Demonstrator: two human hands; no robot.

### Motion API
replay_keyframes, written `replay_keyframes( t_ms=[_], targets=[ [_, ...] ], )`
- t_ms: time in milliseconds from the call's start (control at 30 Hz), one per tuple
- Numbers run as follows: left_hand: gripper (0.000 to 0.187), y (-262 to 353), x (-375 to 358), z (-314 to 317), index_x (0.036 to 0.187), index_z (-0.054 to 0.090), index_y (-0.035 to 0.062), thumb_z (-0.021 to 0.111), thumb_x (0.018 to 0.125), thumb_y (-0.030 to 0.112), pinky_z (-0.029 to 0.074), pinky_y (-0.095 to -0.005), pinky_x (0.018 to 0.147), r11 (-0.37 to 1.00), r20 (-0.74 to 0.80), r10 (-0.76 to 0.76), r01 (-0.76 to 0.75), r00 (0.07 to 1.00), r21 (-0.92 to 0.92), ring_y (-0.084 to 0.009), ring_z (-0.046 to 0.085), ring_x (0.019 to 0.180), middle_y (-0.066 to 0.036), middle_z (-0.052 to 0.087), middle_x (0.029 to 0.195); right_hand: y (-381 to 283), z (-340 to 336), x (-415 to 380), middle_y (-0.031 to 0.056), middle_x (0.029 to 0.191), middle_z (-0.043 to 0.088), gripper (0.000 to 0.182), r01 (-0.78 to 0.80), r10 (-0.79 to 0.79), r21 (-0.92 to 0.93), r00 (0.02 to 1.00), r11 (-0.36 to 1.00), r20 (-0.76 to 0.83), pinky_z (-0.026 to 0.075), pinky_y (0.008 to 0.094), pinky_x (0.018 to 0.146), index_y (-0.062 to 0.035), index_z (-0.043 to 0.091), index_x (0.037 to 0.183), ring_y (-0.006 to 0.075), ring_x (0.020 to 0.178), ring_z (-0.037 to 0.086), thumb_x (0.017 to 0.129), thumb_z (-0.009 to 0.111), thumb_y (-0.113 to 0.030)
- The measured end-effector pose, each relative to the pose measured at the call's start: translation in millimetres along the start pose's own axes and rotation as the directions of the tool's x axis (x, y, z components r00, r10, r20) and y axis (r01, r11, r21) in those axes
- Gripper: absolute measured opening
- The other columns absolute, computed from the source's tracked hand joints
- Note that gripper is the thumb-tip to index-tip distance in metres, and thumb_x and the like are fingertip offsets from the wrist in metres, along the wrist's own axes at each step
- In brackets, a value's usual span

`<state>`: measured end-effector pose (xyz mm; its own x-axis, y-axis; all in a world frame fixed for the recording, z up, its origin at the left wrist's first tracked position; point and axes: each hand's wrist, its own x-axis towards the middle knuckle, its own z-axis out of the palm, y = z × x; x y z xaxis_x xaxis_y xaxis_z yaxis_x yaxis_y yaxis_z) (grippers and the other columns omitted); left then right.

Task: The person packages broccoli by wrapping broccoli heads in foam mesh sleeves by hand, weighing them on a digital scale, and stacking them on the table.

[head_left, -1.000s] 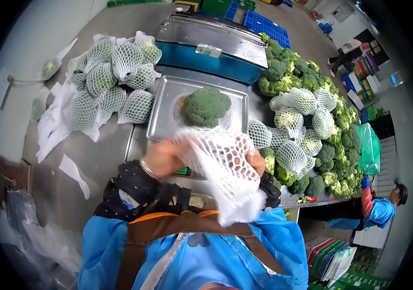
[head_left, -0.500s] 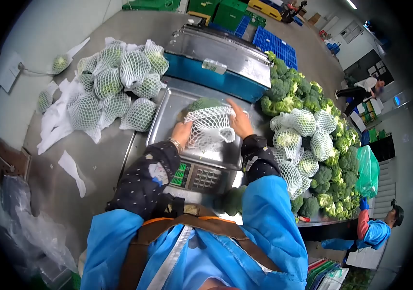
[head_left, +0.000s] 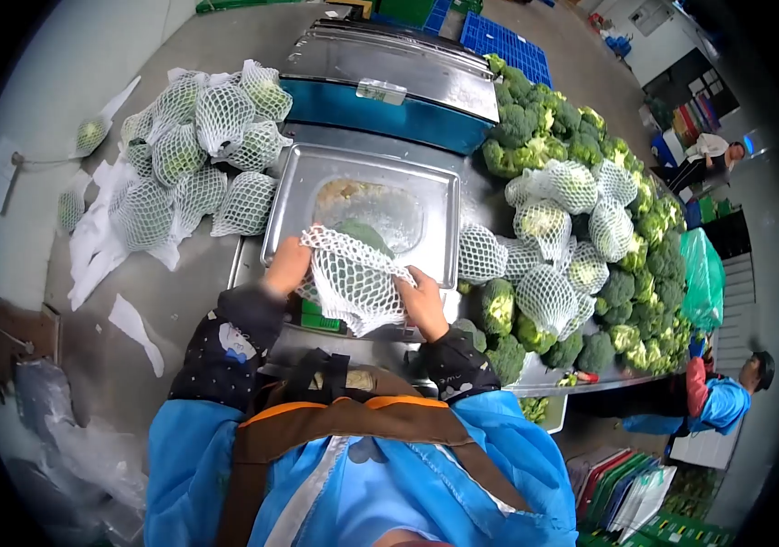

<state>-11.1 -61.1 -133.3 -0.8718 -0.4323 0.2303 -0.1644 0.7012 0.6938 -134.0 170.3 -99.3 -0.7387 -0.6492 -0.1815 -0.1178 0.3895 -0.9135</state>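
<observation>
A broccoli head partly inside a white foam net (head_left: 353,284) is between my hands, over the near edge of the steel scale tray (head_left: 294,196). My left hand (head_left: 289,264) is closed on the net's left side. On the right side, my right hand (head_left: 423,305) pinches the net's edge between thumb and fingers. Green broccoli (head_left: 364,235) shows at the net's open top. The scale's keypad is mostly covered by the net.
Netted broccoli (head_left: 178,153) is heaped at the left, and bare broccoli (head_left: 626,301) with netted heads (head_left: 546,296) at the right. A steel and blue box (head_left: 389,114) stands behind the scale. Two people (head_left: 722,401) (head_left: 708,159) are at the right.
My hands have moved toward my body with the netted broccoli, off the tray's middle. My right hand, earlier with its index finger extended, is now closed on the net's edge.
</observation>
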Motion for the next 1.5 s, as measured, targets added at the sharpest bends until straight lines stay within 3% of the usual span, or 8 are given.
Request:
replay_keyframes(
  t_ms=[333, 633, 800, 1000, 1033, 1167, 1300, 1500],
  targets=[
    [0.041, 55, -8, -18, 0.107, 0.055, -0.0006, 0.031, 0.097, 0.031, 0.05, -0.0296, 0.078, -0.18, 0.576, -0.33, 0.549, 0.748, -0.816, -0.0155, 0.062, 0.085, -0.007, 0.063, 0.097, -25, -21, -56, 0.0141, 0.144, 0.022, 0.056, 0.223, -0.271, 0.216, 0.936, 0.951, 0.225, 0.015, 0.0329, 0.108, -0.004, 0.018, 0.14, 0.023, 0.135, 0.016, 0.092, 0.043, -0.014],
    [0.053, 50, 25, -15, 0.103, 0.054, -0.0087, 0.037, 0.094, 0.04, 0.046, -0.0304, 0.077, 0.483, 0.387, -0.614, 0.715, 0.688, -0.505, -0.0222, 0.059, 0.085, -0.012, 0.062, 0.097, -5, -8, -8, 0.0243, 0.105, 0.058, 0.047, 0.309, -0.354, -0.211, 0.908, 0.927, -0.225, 0.043, 0.0342, 0.085, 0.0023, 0.045, 0.121, 0.0348, 0.1, 0.057, 0.074, 0.044, 0.008],
    [0.029, -1, 59, 18, 0.097, 0.061, 0.002, 0.045, 0.086, 0.023, 0.047, -0.0396, 0.066, 0.995, -0.108, 0.025, -0.015, 0.994, 0.096, -0.0333, 0.062, 0.074, -0.025, 0.06, 0.077, 8, 3, 13, 0.0213, 0.096, 0.061, 0.026, 0.262, -0.257, -0.013, 0.934, 0.965, -0.246, 0.043, 0.0309, 0.075, 0.0042, 0.051, 0.112, 0.0263, 0.086, 0.059, 0.09, 0.044, -0.007],
    [0.042, 86, 15, -41, 0.126, 0.044, 0.0024, 0.035, 0.093, 0.027, 0.044, -0.0339, 0.092, 0.267, 0.564, -0.232, 0.61, 0.792, -0.746, -0.0212, 0.054, 0.108, -0.012, 0.052, 0.122, -57, -48, -41, 0.0065, 0.096, 0.063, 0.028, -0.201, 0.111, 0.64, 0.978, 0.742, 0.179, 0.047, 0.0254, 0.074, 0.0069, 0.056, 0.108, 0.0122, 0.083, 0.06, 0.092, 0.045, -0.013],
    [0.043, 59, -2, -35, 0.125, 0.044, 0.0007, 0.035, 0.093, 0.028, 0.044, -0.0334, 0.092, 0.619, 0.486, -0.083, 0.427, 0.87, -0.659, -0.0205, 0.053, 0.108, -0.012, 0.052, 0.122, -63, -54, -56, 0.0053, 0.094, 0.064, 0.028, -0.235, 0.103, 0.55, 0.96, 0.801, 0.26, 0.047, 0.0256, 0.073, 0.0068, 0.057, 0.107, 0.0119, 0.081, 0.06, 0.092, 0.047, -0.014],
    [0.032, 107, -37, -49, 0.112, 0.053, -0.0043, 0.048, 0.088, 0.015, 0.048, -0.0296, 0.086, -0.096, 0.724, -0.078, 0.718, 0.686, -0.69, -0.0191, 0.06, 0.094, -0.012, 0.061, 0.104, -94, -57, -91, 0.0011, 0.088, 0.063, 0.027, -0.101, -0.129, 0.527, 0.915, 0.844, 0.382, 0.044, 0.0226, 0.072, 0.0058, 0.06, 0.098, 0.0072, 0.082, 0.054, 0.088, 0.057, -0.019],
    [0.028, 88, -88, -30, 0.111, 0.054, -0.0028, 0.051, 0.084, 0.006, 0.05, -0.0287, 0.079, 0.318, 0.515, 0.051, 0.475, 0.855, -0.821, -0.0181, 0.061, 0.091, -0.019, 0.06, 0.104, -100, -53, -84, 0.0108, 0.093, 0.063, 0.032, -0.17, 0.056, 0.837, 0.985, 0.52, 0.165, 0.05, 0.0268, 0.073, 0.0071, 0.055, 0.104, 0.0127, 0.081, 0.061, 0.09, 0.054, -0.021],
    [0.048, 132, -64, -57, 0.125, 0.04, 0.0019, 0.042, 0.087, 0.032, 0.041, -0.0422, 0.092, -0.4, 0.617, 0.02, 0.572, 0.787, -0.716, -0.0281, 0.047, 0.11, -0.018, 0.046, 0.123, -19, -18, -78, 0.0104, 0.105, 0.058, 0.041, -0.326, 0.064, 0.766, 0.934, 0.554, 0.351, 0.046, 0.0267, 0.078, -0.0066, 0.043, 0.119, 0.0144, 0.09, 0.057, 0.089, 0.055, -0.032]
  ],
)
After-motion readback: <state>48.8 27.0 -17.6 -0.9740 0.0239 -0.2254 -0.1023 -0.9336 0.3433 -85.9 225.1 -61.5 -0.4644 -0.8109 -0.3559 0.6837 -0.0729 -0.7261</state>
